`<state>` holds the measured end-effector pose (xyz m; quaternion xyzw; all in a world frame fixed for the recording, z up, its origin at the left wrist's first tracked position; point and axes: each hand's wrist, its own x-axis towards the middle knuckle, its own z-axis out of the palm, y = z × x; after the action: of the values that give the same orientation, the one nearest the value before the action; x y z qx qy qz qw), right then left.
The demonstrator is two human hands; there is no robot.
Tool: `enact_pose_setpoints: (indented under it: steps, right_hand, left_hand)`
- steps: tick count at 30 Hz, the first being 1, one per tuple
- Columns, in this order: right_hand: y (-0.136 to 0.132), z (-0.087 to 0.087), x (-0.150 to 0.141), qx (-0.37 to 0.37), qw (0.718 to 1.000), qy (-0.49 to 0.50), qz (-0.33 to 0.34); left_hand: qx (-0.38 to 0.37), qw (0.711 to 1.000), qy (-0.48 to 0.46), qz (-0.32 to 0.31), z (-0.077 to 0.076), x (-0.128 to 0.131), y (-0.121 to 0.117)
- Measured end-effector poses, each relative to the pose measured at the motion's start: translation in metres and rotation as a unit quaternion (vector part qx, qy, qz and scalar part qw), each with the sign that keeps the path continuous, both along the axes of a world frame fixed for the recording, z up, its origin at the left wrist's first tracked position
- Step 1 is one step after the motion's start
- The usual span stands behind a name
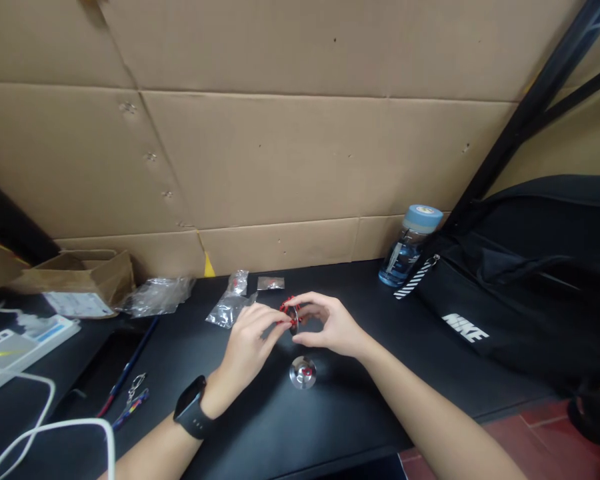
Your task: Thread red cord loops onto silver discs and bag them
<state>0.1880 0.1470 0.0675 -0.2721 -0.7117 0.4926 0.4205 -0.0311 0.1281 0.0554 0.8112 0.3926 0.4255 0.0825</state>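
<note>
Red-trimmed disc stands upright between left hand and right hand, both hands clamped on it.

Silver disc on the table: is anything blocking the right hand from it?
Nothing visible blocks it. The silver disc lies on the black table, below the right hand in the picture, and only table shows between them.

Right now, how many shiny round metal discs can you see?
2: one round silver metal disc lies on the black table; the held disc, nearly edge-on beside red pieces, is between the left hand and right hand. More could be hidden.
</note>
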Motion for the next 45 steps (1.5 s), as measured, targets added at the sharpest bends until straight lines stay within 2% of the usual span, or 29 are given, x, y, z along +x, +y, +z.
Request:
enact_pose_setpoints:
  steps: [8, 16, 24, 30, 39, 45]
  right_hand:
    - [-0.001, 0.0, -0.002, -0.007, 1.0, -0.009, 0.008]
    - [-0.001, -0.002, -0.003, 0.027, 0.999, -0.04, -0.004]
    - [0.0, -0.005, -0.005, 0.047, 0.997, -0.058, -0.017]
    - [-0.001, -0.008, -0.007, 0.051, 0.996, -0.061, -0.037]
    - [0.0, -0.011, -0.007, 0.028, 0.998, -0.043, -0.032]
    - [0.001, -0.008, -0.006, 0.045, 0.996, -0.062, -0.048]
  left_hand:
    - [-0.005, 0.999, 0.038, 0.02, 0.0, 0.0, -0.001]
    - [0.003, 1.0, 0.028, -0.006, -0.001, 0.001, -0.003]
    - [-0.011, 0.999, 0.043, 0.031, -0.003, 0.003, -0.003]
    - [-0.023, 0.999, 0.023, -0.013, -0.002, 0.001, -0.003]
    - [-0.033, 0.998, -0.039, -0.048, -0.005, -0.001, 0.001]
    - [-0.044, 0.997, -0.047, -0.042, -0.009, -0.002, 0.004]
